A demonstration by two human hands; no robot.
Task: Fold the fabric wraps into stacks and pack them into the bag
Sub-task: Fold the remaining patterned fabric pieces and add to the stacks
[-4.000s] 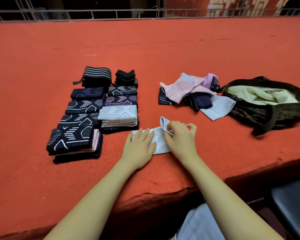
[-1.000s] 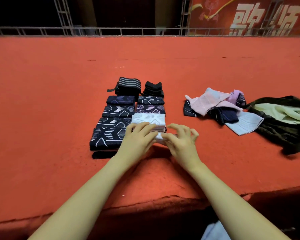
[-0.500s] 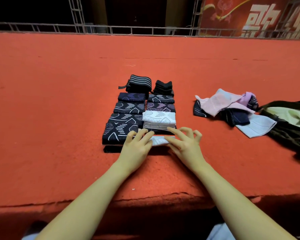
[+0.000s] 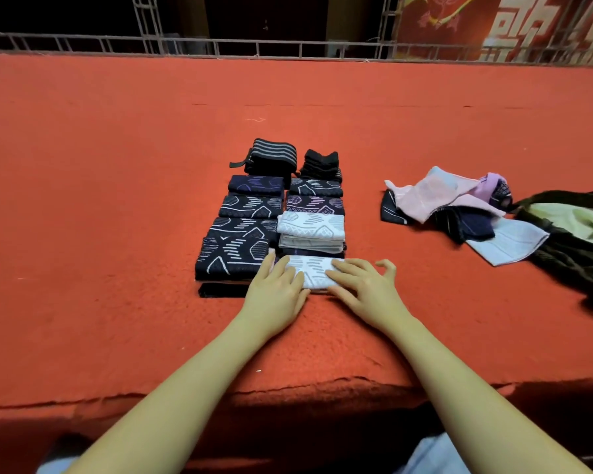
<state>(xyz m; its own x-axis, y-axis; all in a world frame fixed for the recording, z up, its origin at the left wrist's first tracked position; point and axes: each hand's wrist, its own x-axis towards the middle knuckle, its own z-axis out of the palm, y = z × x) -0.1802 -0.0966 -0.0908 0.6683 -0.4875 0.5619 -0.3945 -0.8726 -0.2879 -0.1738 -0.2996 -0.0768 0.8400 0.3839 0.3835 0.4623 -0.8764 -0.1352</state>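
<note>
Fabric wraps [image 4: 274,217] stand folded in two rows on the red table [image 4: 117,200]; unfolded ones [image 4: 459,206] lie beside the dark bag [image 4: 569,261]. Both hands, left [image 4: 276,292] and right [image 4: 363,290], press flat, straight fingers [image 4: 343,265] on a white folded wrap [image 4: 314,270].

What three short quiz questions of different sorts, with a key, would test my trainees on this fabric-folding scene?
1. True or false: both hands lie flat on the white folded wrap.
2. Multiple choice: the unfolded pile lies (A) left of the folded stacks, (B) between the folded stacks and the bag, (C) inside the bag.
3. Fill in: the surface under everything is a ___ carpet.

Key
1. True: the left hand and right hand press it with straight fingers.
2. B.
3. Red.
</note>
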